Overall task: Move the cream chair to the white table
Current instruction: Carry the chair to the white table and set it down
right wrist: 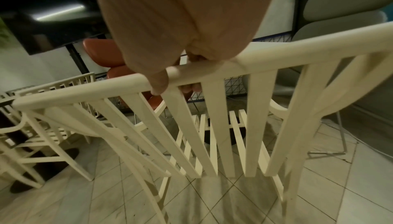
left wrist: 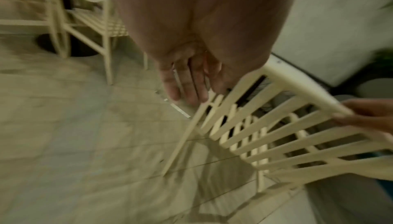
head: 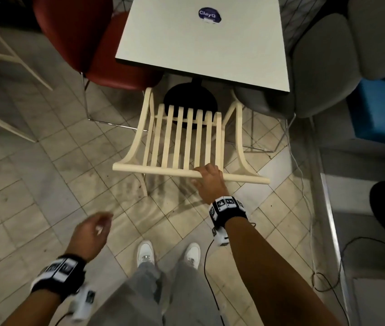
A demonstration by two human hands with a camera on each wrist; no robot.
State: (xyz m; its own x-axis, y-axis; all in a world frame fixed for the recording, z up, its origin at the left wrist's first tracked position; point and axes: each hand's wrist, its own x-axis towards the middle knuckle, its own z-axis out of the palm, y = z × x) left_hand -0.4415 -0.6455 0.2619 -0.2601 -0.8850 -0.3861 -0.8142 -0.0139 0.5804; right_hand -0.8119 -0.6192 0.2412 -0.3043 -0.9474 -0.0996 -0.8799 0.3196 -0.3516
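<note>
The cream chair (head: 188,140) looks like painted wood, with a smooth, slightly satin coat on its slats and top rail (right wrist: 212,69). The white desk (head: 201,43) has a flat, matt top that looks like laminate, with a dark edge, and a glossy purple sticker (head: 209,14) lies on it. The red chair (head: 88,38) has a smooth upholstered shell and thin, shiny metal legs (head: 85,100). The grey chair (head: 328,67) seems covered in matt cloth. The floor (head: 45,172) is of beige tiles, dull and stained, with dark grout lines. The wrist bands (head: 228,209) are of black cloth.
</note>
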